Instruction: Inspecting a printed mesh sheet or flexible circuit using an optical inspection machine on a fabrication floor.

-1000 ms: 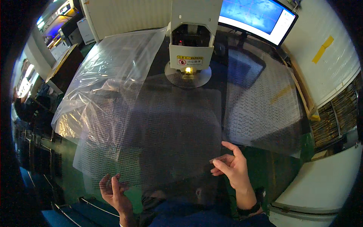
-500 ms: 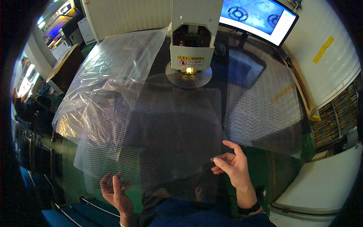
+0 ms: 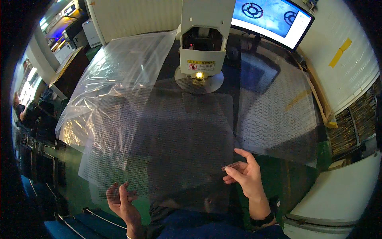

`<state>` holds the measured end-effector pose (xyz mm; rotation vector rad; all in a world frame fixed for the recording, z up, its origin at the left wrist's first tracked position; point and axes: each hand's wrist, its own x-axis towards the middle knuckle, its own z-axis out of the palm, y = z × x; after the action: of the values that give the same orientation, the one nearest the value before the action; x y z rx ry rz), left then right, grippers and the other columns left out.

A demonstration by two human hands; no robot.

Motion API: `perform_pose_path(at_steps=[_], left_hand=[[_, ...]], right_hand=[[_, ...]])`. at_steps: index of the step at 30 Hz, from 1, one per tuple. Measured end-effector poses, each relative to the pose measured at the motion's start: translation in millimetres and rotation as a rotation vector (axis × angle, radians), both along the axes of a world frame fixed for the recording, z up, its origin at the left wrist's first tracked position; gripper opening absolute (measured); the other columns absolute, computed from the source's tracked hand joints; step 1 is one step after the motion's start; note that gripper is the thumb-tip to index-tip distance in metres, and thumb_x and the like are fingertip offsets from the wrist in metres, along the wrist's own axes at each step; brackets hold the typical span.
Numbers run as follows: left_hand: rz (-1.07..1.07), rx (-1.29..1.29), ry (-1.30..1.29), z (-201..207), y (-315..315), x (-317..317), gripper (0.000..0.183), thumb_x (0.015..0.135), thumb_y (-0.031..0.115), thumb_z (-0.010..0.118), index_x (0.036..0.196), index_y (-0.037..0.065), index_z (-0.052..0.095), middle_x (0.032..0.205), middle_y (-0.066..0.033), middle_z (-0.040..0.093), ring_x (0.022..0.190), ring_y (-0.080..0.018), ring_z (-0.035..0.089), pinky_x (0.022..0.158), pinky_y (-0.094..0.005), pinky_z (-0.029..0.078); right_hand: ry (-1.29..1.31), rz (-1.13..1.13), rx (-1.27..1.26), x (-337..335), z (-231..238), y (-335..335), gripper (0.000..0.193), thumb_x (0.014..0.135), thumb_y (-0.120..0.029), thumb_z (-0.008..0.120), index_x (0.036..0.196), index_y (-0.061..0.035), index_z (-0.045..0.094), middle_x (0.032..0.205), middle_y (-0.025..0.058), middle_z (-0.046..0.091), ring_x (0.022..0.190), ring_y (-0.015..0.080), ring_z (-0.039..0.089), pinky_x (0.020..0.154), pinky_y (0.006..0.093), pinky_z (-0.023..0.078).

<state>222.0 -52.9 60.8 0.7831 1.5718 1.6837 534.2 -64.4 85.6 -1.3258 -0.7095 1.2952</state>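
A large see-through film sheet, printed all over with rows of small dark marks, spans the space before me. Its far part lies on the lit round plate, beneath the head of a pale inspection machine. At the sheet's lower left, my left hand pinches it, thumb on top and fingers showing through from below. My right hand grips the right edge between thumb and fingers, its index finger raised. On a monitor at the back right, dark ring shapes stand on a blue ground.
Clear, wrinkled plastic covers the left of the dark table. Another patterned film sheet lies at the right, its near end past the table edge. A white cabinet stands at lower right. Someone is at the far left.
The rings on the monitor have turned sharper and shifted slightly up and right. The film sheet and my left hand have moved very slightly right; my right hand stays put.
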Motion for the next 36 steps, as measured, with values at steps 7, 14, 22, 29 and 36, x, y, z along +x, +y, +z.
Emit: perform_pose_path(at_steps=[7, 14, 22, 29, 36], left_hand=[[0.003, 0.015, -0.032, 0.9, -0.1, 2.2, 0.026, 0.086, 0.011, 0.057, 0.107, 0.001, 0.046, 0.085, -0.0138, 0.062, 0.054, -0.0096, 0.055, 0.049, -0.0207, 0.045], [-0.166, -0.182, -0.232, 10.2, -6.3, -2.8, 0.024, 0.084, 0.013, 0.06, 0.098, -0.004, 0.052, 0.08, -0.0146, 0.062, 0.053, -0.0145, 0.058, 0.047, -0.0225, 0.048], [-0.806, -0.557, -0.399, 8.1, -37.6, -4.3, 0.024, 0.086, 0.016, 0.059, 0.085, -0.008, 0.06, 0.081, -0.0182, 0.065, 0.065, -0.0197, 0.064, 0.058, -0.0269, 0.054], [-0.672, -0.46, -0.484, -5.7, -49.5, 4.5, 0.028, 0.087, 0.019, 0.058, 0.088, -0.009, 0.059, 0.084, -0.018, 0.064, 0.068, -0.0192, 0.064, 0.063, -0.0276, 0.054], [-0.765, -0.476, -0.501, -1.5, -42.8, 5.3, 0.035, 0.086, 0.028, 0.059, 0.09, -0.006, 0.059, 0.086, -0.014, 0.064, 0.073, -0.0158, 0.063, 0.066, -0.0261, 0.054]], right_hand=[[-0.006, 0.001, -0.012, 0.6, 0.8, 0.7, 0.057, 0.08, -0.003, 0.063, 0.126, 0.0005, 0.031, 0.083, 0.014, 0.062, 0.066, 0.0198, 0.064, 0.057, 0.0304, 0.056], [-0.051, 0.022, -0.096, -1.7, 3.5, -2.3, 0.046, 0.079, -0.002, 0.063, 0.116, 0.0022, 0.037, 0.081, 0.0165, 0.062, 0.064, 0.0209, 0.064, 0.056, 0.0308, 0.055], [0.188, 0.171, -0.251, -3.1, -4.0, -21.6, 0.034, 0.093, -0.031, 0.042, 0.094, 0.0027, 0.043, 0.079, 0.0267, 0.062, 0.065, 0.0328, 0.065, 0.055, 0.0382, 0.055], [0.125, 0.363, -0.253, -16.6, -9.8, -40.5, 0.041, 0.093, -0.034, 0.041, 0.092, 0.0058, 0.051, 0.081, 0.0285, 0.062, 0.069, 0.0354, 0.065, 0.059, 0.0416, 0.055], [0.155, 0.419, -0.228, -36.2, 11.8, -23.8, 0.037, 0.088, -0.022, 0.051, 0.112, 0.0057, 0.044, 0.106, 0.0227, 0.055, 0.09, 0.0305, 0.059, 0.075, 0.0378, 0.051]])
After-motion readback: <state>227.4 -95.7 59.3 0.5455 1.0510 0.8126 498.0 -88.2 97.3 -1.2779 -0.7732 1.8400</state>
